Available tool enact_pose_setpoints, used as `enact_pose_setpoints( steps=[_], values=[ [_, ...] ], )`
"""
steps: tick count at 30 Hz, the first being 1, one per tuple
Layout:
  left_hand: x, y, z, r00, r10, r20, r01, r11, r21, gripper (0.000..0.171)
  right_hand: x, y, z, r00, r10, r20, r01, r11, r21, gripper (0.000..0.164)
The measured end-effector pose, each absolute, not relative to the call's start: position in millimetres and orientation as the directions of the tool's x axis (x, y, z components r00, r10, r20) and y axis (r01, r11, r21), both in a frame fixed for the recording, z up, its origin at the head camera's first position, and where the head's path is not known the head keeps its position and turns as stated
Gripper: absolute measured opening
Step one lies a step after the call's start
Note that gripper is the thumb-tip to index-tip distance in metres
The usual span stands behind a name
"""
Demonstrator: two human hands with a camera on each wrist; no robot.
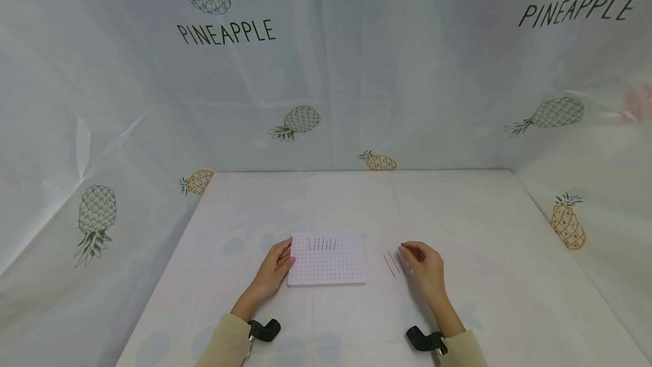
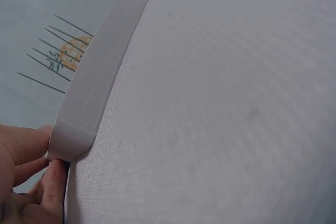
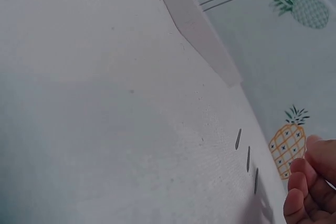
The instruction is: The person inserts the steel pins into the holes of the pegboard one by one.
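Note:
A white pegboard (image 1: 326, 272) full of small holes lies on the table, with a row of several thin dark pins (image 1: 322, 244) standing near its far side. My left hand (image 1: 275, 265) grips the board's left edge; in the left wrist view the thumb is on its upper side and the fingers lie against its lower edge. To the right of the board, my right hand (image 1: 424, 265) hovers just beside three loose pins (image 3: 248, 159) lying on the table. Its fingers (image 3: 296, 192) are loosely bent, and nothing shows between them in the right wrist view.
A pale cloth covers the table (image 1: 433, 203). Behind it and at both sides hangs a light curtain (image 1: 326, 72) printed with pineapples. Each wrist wears a black camera mount, such as the one (image 1: 425, 338) by the right sleeve.

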State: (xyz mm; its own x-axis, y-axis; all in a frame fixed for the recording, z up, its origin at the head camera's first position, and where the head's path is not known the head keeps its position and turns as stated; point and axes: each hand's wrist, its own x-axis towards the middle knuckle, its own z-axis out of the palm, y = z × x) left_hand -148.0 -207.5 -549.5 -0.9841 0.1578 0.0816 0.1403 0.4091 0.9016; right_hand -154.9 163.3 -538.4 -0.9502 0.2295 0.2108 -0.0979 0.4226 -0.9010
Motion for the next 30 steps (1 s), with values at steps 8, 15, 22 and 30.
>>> enact_pose_setpoints(
  steps=[8, 15, 22, 30],
  values=[
    [-149, -208, -552, -0.985, 0.154, 0.078, 0.135, 0.406, 0.904, 0.054, -150, 166, -543, -0.954, 0.244, 0.176, -0.046, 0.458, -0.888, 0.012],
    [-148, -206, -549, -0.987, 0.139, 0.074, 0.127, 0.419, 0.899, 0.053, -145, 167, -548, -0.951, 0.258, 0.173, -0.033, 0.47, -0.882, 0.015],
    [-146, -205, -549, -0.988, 0.131, 0.076, 0.127, 0.438, 0.89, 0.053, -139, 167, -552, -0.936, 0.281, 0.211, -0.052, 0.483, -0.874, 0.016],
    [-148, -206, -551, -0.987, 0.142, 0.072, 0.13, 0.456, 0.88, 0.053, -137, 165, -557, -0.919, 0.284, 0.273, -0.09, 0.525, -0.847, 0.011]
  ],
)
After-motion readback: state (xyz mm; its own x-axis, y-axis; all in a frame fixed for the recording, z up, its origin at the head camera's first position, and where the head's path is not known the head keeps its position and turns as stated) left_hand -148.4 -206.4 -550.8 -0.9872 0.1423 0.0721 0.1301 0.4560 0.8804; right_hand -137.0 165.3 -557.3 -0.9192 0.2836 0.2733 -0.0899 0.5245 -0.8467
